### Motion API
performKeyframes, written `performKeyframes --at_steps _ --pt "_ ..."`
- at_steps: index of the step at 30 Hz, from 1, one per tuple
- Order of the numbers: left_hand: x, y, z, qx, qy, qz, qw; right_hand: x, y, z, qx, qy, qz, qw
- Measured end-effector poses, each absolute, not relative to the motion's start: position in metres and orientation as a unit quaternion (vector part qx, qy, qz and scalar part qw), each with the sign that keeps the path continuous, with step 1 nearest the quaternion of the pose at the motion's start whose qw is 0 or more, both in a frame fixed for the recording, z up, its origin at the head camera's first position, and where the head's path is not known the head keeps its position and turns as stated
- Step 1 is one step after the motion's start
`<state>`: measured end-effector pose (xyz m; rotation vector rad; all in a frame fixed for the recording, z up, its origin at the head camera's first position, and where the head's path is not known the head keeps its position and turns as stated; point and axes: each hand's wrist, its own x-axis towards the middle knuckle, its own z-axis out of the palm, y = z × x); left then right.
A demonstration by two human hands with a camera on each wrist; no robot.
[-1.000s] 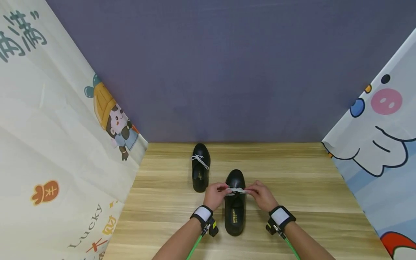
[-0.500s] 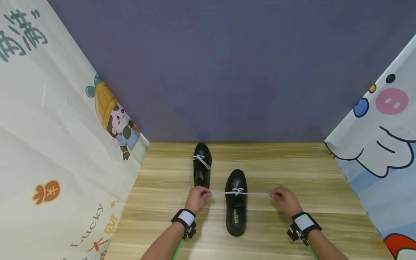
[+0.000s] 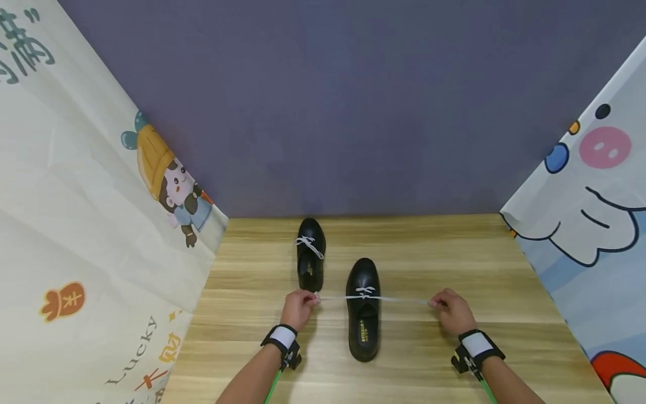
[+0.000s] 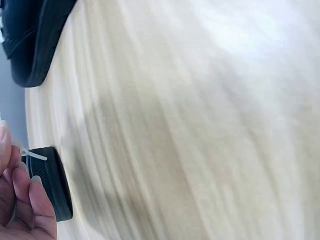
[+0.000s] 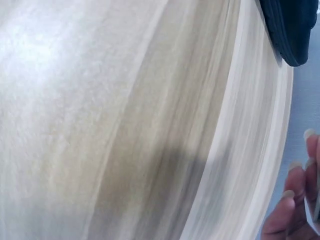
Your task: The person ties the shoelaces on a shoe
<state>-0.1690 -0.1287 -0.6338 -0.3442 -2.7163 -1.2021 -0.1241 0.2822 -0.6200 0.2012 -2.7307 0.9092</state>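
A black lace-up shoe stands on the wood-grain surface between the two hands, toe pointing away. Its white shoelace is stretched nearly straight out to both sides across the throat of the shoe. On the left, my left hand pinches one lace end between thumb and fingertips; a short tip of lace sticks out past them in the left wrist view. My right hand pinches the other end. In the right wrist view, the right fingers show at the edge, below the dark shoe.
Another black shoe with a tied white lace stands farther back on the left, its heel right by the left fingertips. A dark grey-blue panel rises behind the wood-grain top. Printed cloths hang at left and right.
Both hands have drawn apart from close over the shoe, left hand leftward and right hand rightward, pulling the lace ends out. The gathered loops at the shoe's throat have come undone into a straight line.
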Motion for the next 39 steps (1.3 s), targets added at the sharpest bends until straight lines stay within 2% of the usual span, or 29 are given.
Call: performKeyframes --at_steps 14,22,25,30,36,39 --pt "-0.171 -0.132 -0.634 -0.098 -0.906 -0.405 0.070 -0.128 0.283 -0.615 0.050 -0.942 0.314 0.111" --pt "-0.172 -0.135 -0.639 -0.093 -0.905 -0.409 0.076 -0.125 0.284 -0.612 0.052 -0.939 0.313 0.134" --pt "-0.169 -0.137 -0.641 -0.086 -0.901 -0.421 0.061 -0.124 0.284 -0.617 0.056 -0.938 0.321 0.119" --pt "-0.164 -0.133 -0.646 -0.155 -0.895 -0.416 0.029 -0.120 0.272 -0.626 0.088 -0.936 0.325 0.106" --pt "-0.160 -0.108 -0.636 -0.243 -0.925 -0.285 0.064 -0.125 0.229 -0.623 0.177 -0.924 0.311 0.137" --pt "-0.166 -0.086 -0.626 -0.261 -0.927 -0.261 0.065 -0.132 0.209 -0.618 0.192 -0.914 0.333 0.127"
